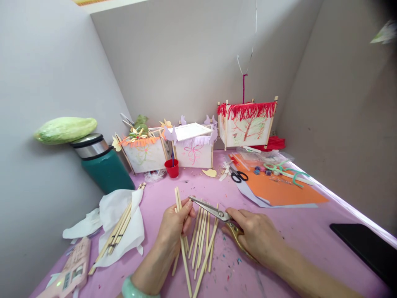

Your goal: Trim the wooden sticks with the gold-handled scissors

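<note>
My left hand (172, 227) is closed around thin wooden sticks (178, 198), whose upper ends stick out above the fingers. In my right hand (260, 236) are metal scissors (237, 236) with gold-coloured handles. Their blades point left, and the tips reach my left fingertips; whether anything lies between the blades I cannot make out. Under and between both hands, several loose wooden sticks (201, 238) lie spread on the purple tabletop (242, 281).
Paper lanterns (194, 154) on stick frames stand at the back; another lantern (248, 128) hangs from a wire. A teal bottle (107, 169) stands left. Black-handled scissors (239, 176) rest by orange paper (279, 188). White tissue (133, 219) with sticks and a pink device (72, 265) lie left.
</note>
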{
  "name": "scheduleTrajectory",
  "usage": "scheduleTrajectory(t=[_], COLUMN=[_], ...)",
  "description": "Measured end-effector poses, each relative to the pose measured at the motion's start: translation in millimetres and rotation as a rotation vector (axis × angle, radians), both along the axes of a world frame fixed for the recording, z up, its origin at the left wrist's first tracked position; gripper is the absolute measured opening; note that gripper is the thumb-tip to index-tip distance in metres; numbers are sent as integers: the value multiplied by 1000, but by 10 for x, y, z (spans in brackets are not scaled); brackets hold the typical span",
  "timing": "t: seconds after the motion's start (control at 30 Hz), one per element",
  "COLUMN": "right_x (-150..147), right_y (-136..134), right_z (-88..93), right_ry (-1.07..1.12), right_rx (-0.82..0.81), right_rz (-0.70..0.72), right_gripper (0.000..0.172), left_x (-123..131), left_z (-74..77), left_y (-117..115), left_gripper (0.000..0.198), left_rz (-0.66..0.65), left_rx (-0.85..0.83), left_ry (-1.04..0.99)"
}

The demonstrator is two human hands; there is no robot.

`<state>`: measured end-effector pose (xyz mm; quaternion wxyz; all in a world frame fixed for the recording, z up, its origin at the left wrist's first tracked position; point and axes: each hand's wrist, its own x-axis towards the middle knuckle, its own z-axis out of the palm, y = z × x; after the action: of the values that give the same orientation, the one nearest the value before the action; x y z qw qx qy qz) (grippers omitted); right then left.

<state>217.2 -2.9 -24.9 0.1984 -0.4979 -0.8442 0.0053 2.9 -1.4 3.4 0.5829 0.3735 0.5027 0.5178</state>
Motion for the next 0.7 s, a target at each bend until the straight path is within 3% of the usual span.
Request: scheduleTrajectory(t=[0.17,0.47,0.7], right_x=[4,42,32], right_y=[4,29,0], right_z=[-16,23,37], right_ry=[10,-1,-8], right_rx=[-44,-21,-52], right_rz=[4,19,4], right_gripper=[24,42,40], left_x=[-1,13,8], left_z=[7,24,14], left_y=[-4,-1,-1], left_gripper=[33,26,23], left_rz=[-15,-59,-65], left_rx=[-5,-14,-14], left_ry=[-21,-97,-123])
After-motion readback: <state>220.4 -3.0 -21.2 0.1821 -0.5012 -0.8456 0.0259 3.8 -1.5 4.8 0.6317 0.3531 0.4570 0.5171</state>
